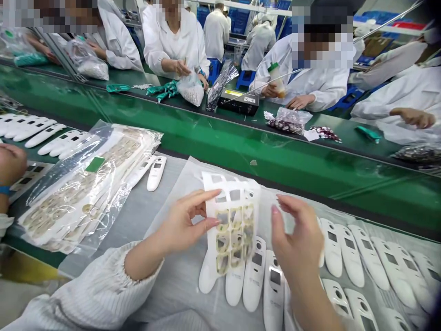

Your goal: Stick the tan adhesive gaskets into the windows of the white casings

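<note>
A white backing sheet with rows of square, yellow-edged adhesive pieces (236,216) is held up in front of me. My left hand (188,218) pinches its left edge between thumb and fingers. To the right of the sheet, my right hand (298,232) is raised with thumb and fingers apart, touching nothing. Below and partly behind the sheet lie several white thermometer-like housings (254,276) with dark square windows. More such housings (347,253) lie in rows at the right, some hidden by my right hand and forearm.
A clear plastic bag (86,184) full of similar sheets lies at the left, with a single housing (156,174) beside it. Another person's hand (12,165) is at the left edge. Beyond the green divider (193,133), people in white coats work with bags of small parts (193,89).
</note>
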`<state>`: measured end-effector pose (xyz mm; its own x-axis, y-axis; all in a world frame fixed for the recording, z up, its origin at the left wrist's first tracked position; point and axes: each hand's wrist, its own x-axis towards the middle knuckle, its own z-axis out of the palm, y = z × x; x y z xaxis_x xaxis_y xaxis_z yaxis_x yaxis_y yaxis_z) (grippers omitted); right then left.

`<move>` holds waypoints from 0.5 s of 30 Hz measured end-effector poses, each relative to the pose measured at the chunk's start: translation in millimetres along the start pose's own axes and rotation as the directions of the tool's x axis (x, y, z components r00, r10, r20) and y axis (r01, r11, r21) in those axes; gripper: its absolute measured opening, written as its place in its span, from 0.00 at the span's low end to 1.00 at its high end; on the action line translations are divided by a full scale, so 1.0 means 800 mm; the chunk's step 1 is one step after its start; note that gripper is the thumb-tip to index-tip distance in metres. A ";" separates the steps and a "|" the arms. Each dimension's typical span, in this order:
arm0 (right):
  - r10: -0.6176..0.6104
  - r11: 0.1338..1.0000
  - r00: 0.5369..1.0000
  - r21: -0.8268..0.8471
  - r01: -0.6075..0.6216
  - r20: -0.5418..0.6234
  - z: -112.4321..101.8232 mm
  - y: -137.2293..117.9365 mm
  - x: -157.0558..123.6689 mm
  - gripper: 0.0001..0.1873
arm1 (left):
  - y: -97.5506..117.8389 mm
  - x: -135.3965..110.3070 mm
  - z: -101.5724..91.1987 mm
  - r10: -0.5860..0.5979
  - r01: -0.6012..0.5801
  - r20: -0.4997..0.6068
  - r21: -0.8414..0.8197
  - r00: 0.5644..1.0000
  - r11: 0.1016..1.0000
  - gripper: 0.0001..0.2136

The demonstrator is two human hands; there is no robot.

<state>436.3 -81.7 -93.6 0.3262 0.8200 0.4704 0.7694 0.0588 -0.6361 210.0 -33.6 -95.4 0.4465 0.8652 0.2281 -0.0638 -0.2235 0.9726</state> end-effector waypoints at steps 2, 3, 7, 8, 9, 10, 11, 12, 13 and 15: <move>-0.169 0.973 0.985 0.161 0.164 0.023 -0.017 -0.026 -0.013 0.17 | 0.003 -0.006 0.002 -0.006 0.010 0.073 -0.048 0.997 0.999 0.23; -0.249 0.950 0.964 0.219 0.223 0.098 -0.020 -0.037 -0.019 0.21 | 0.006 -0.008 0.001 0.006 -0.001 0.097 -0.046 0.995 0.999 0.22; -0.301 0.914 0.914 0.356 0.195 0.273 -0.010 -0.054 -0.039 0.29 | 0.018 -0.012 -0.004 0.074 -0.085 0.121 0.089 0.990 0.992 0.18; -0.267 0.911 0.924 0.386 0.148 0.275 -0.005 -0.053 -0.042 0.29 | 0.019 -0.012 -0.005 0.083 -0.098 0.123 0.118 0.989 0.988 0.16; -0.240 0.901 0.932 0.420 0.110 0.271 0.000 -0.051 -0.044 0.28 | 0.019 -0.012 -0.006 0.090 -0.106 0.123 0.134 0.988 0.985 0.15; -0.227 0.886 0.938 0.455 0.087 0.261 0.005 -0.048 -0.046 0.27 | 0.018 -0.011 -0.006 0.091 -0.109 0.123 0.142 0.988 0.984 0.13; -0.226 0.871 0.942 0.485 0.081 0.247 0.008 -0.046 -0.047 0.26 | 0.017 -0.010 -0.006 0.091 -0.109 0.124 0.149 0.988 0.983 0.12; -0.230 0.859 0.946 0.504 0.086 0.230 0.010 -0.043 -0.048 0.26 | 0.016 -0.010 -0.005 0.088 -0.107 0.126 0.156 0.988 0.982 0.11; -0.237 0.852 0.948 0.515 0.097 0.214 0.011 -0.041 -0.048 0.25 | 0.015 -0.009 -0.004 0.082 -0.102 0.127 0.163 0.988 0.981 0.11; -0.237 0.859 0.948 0.503 0.101 0.214 0.012 -0.037 -0.049 0.23 | 0.011 -0.008 0.000 0.066 -0.090 0.132 0.186 0.989 0.978 0.10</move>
<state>395.4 -109.9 -98.8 0.0096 0.8851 0.4654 0.4173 0.4194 -0.8062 206.6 -41.5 -88.1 0.5550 0.7820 0.2837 0.0638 -0.3801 0.9228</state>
